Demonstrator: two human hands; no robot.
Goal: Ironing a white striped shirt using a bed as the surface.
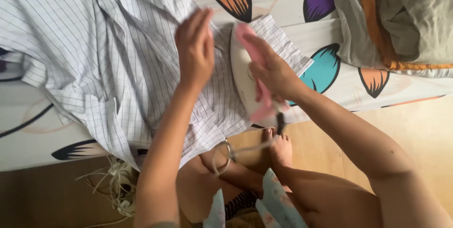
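Note:
A white shirt with thin dark stripes [108,53] lies spread over a white sheet printed with coloured leaf shapes [325,72]. My left hand [194,49] rests flat on the shirt, fingers together, just left of the iron. My right hand [271,70] grips the pink handle of a white and pink clothes iron [245,74], which sits on the shirt's right part. The iron's cord [231,152] loops down over my legs.
A pile of grey and orange cloth [396,16] lies at the upper right on the sheet. White cables [115,185] tangle on the wooden floor [424,129] at the lower left. My bare legs and foot [281,150] are below the sheet's edge.

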